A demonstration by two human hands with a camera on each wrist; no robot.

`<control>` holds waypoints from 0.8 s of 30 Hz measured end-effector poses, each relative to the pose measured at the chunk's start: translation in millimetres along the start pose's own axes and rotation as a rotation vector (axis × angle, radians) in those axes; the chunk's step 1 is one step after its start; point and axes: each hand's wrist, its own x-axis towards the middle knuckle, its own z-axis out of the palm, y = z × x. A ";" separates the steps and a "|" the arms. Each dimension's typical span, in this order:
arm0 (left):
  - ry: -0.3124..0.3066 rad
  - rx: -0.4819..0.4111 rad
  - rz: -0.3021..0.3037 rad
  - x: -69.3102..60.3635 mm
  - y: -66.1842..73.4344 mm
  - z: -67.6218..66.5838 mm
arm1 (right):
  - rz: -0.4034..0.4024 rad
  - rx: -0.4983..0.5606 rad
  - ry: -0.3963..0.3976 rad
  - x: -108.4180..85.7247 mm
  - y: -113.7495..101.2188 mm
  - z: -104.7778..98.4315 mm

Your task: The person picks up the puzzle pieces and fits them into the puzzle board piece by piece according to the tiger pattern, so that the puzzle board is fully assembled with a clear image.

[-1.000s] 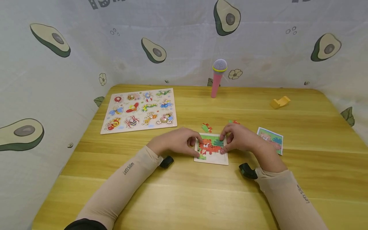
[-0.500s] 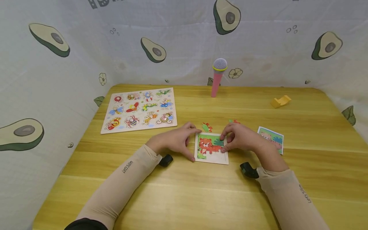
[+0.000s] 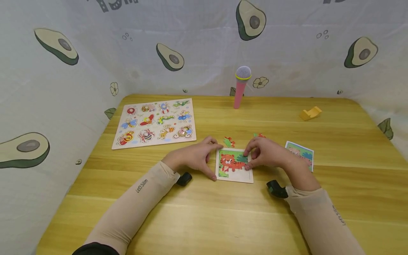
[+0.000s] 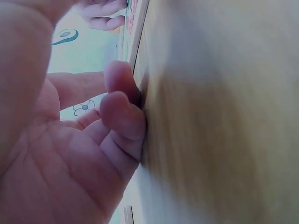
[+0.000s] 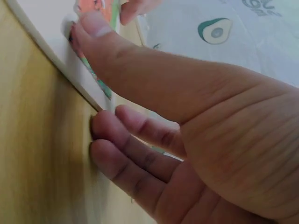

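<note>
Head view: Tiger jigsaw board (image 3: 237, 176) framed by two hands

The board is laid flat on the wooden surface (image 3: 204, 219), its bottom strip bare from the middle rightward. Its left edge is spanned by the left hand (image 3: 195, 156), forefinger placed at the upper corner and thumb at the lower, with nothing clenched; two fingertips (image 4: 124, 116) are rested on the wood, as shown from the left wrist. At the opposite edge, a puzzle piece (image 3: 247, 161) appears to be pinched between the thumb and forefinger of the right hand (image 3: 265, 152), though its far side is hidden.

Best results should be had if the board is braced lightly at both left corners, so that skidding is prevented while the piece is settled. The piece is best matched to its neighbours' tabs, lowered level and pressed at its middle; if one side is forced, adjoining pieces could be lifted.

Loose pieces (image 3: 229, 142) are scattered beyond the top edge, with more red and green (image 3: 259, 135) partly masked by the right hand. For matching, the tiger picture card (image 3: 306, 155), partly covered by the right wrist, can be consulted.
</note>
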 end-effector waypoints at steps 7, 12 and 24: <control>0.000 0.007 0.000 0.6 0.4 -0.3 | 0.018 -0.001 0.031 -4.2 1.8 -6.9; 0.004 0.012 0.009 0.2 0.6 -0.3 | 0.071 -0.021 0.151 -7.8 6.5 -13.5; 0.009 0.026 0.012 0.4 -0.3 0.5 | 0.173 -0.063 0.269 -10.8 27.8 -20.9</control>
